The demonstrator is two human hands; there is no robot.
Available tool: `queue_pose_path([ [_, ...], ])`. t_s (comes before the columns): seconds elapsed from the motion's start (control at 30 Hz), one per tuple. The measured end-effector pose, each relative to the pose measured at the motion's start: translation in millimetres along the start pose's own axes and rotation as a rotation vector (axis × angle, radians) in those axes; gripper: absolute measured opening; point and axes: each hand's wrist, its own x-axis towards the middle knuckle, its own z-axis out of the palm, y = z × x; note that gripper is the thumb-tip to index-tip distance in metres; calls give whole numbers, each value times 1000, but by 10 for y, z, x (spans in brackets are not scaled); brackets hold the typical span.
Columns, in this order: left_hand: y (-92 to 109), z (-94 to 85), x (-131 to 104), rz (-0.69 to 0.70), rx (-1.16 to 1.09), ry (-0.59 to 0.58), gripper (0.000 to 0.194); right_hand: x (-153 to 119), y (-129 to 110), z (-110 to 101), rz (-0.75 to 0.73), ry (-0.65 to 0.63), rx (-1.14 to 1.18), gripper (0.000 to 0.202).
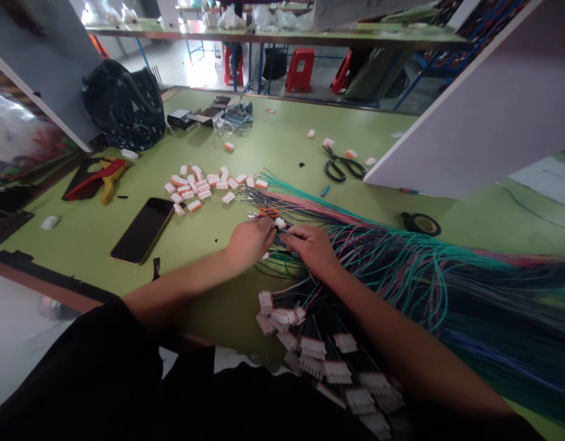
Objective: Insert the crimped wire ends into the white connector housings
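My left hand is closed on a small white and orange wire connector over the table's middle. Close beside it, my right hand pinches a thin wire at the connector's edge; the exact tip of the wire is hidden by the fingers. Under and behind both hands spreads a long bundle of green, pink and dark wires running off to the right. A pile of loose white and orange connectors lies beyond my left hand. Several connectors fitted with wires hang near my body, below my right forearm.
On the green table lie a phone and a red and yellow tool at left. Black scissors and black tape are at right. A dark patterned bag stands at back left. A white panel rises at right.
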Motion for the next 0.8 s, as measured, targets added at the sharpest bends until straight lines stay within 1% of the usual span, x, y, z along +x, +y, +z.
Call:
queue_pose_path([
  [0.13, 33, -40, -8, -46, 40, -62, 21, 12, 10, 5, 36, 13, 4, 28],
  [0.27, 24, -8, -3, 11, 29, -77, 21, 17, 20, 6, 55, 11, -8, 30],
  [0.4, 10, 31, 12, 22, 15, -79, 22, 17, 16, 16, 31, -42, -85, 29],
  [0.5, 18, 34, 19, -2, 21, -99, 24, 15, 18, 40, -11, -82, -188, 27],
  [0.63, 32, 23, 21, -66, 23, -129, 20, -7, 11, 79, -96, -113, -406, 27],
  [0.73, 24, 25, 29, -102, -38, -118, 13, -31, -1, 101, -143, -136, -572, 24],
  [0.8, 10, 33, 39, -134, -99, -93, 9, -40, -4, 111, -163, -163, -642, 23],
])
